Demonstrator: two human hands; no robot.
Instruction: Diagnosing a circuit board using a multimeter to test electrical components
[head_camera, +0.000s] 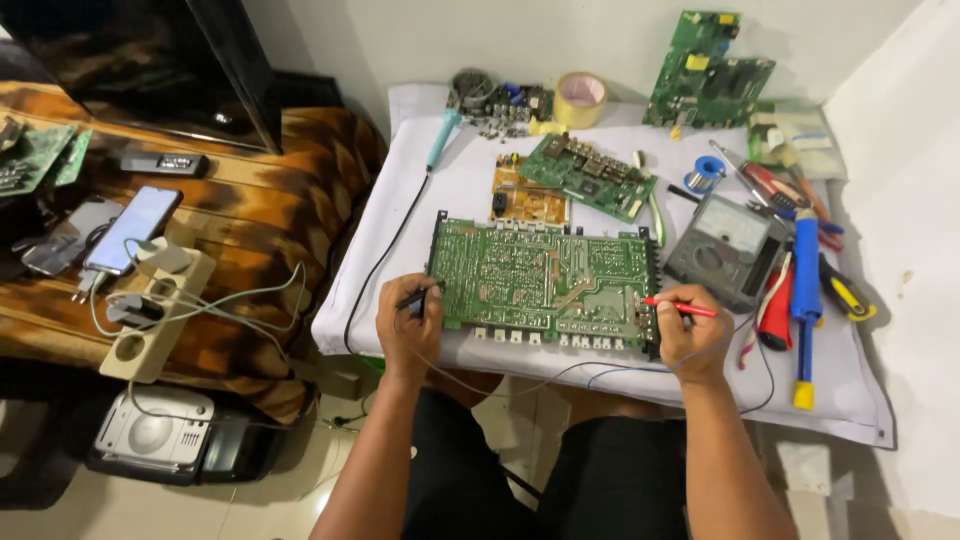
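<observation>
The white-covered surface (420, 170) carries a large green circuit board (545, 280) at its near edge, directly in front of the person. An analog multimeter (725, 245) lies just right of the board. The left hand (408, 325) pinches a black probe (418, 297) at the board's left edge; the right hand (690, 330) pinches a red probe (680, 306) at its right edge.

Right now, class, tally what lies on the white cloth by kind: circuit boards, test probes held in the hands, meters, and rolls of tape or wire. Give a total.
Circuit boards: 4 (large green board, green board, yellow board, green board at the wall)
Test probes: 2 (black probe, red probe)
Meters: 1 (grey meter)
Rolls: 2 (tape roll, blue wire spool)
Total: 9
</observation>
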